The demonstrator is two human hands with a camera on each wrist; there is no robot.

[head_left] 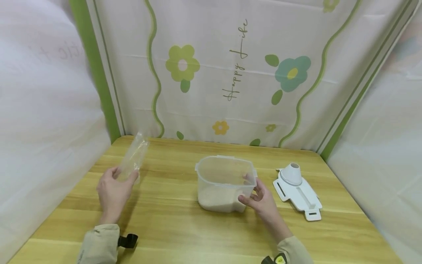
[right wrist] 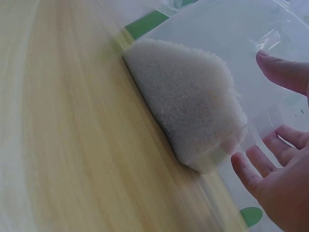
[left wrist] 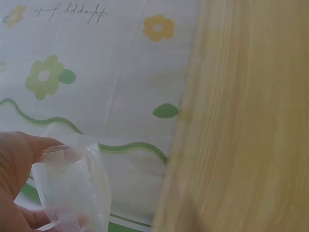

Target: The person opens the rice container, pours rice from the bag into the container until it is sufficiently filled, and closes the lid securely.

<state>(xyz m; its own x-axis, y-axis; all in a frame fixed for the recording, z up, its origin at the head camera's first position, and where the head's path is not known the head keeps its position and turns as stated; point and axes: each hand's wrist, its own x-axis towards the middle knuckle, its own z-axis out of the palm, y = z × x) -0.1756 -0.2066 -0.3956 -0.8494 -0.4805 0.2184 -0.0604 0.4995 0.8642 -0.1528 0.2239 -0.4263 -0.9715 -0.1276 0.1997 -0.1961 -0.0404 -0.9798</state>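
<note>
- Plastic, thin and see-through, makes the bag [head_left: 133, 156] over on the left side of the table [head_left: 165, 227].
- The person's left hand [head_left: 115, 190] has hold of it, pinching it between thumb and fingers, and the bag sticks up above them. (It looks shiny and crinkly to me.) I cannot tell whether its low end touches the wood.
- Near the middle of the table stands a clear tub [head_left: 199, 176], upright, with its top wide open.
- White grains [head_left: 219, 200] fill the bottom part of the tub (they look just like rice).
- The right hand [head_left: 263, 203] is at the tub's right front corner, thumb on the near side and the other fingers round by the right side. Those fingers are spread and only a little bent, with a big gap to the thumb. I cannot tell how hard they press, if they press at all.
- To the right of the tub, apart from it, a flat white piece [head_left: 295, 190] lies on the wood, with a cone standing up at its far end (there is a round hole on top).
- Both arms have pale tan sleeves [head_left: 100, 244].
- Behind it all hangs a white cloth [head_left: 204, 36] with flowers, wavy green lines and the words "Happy Life" written sideways.
</note>
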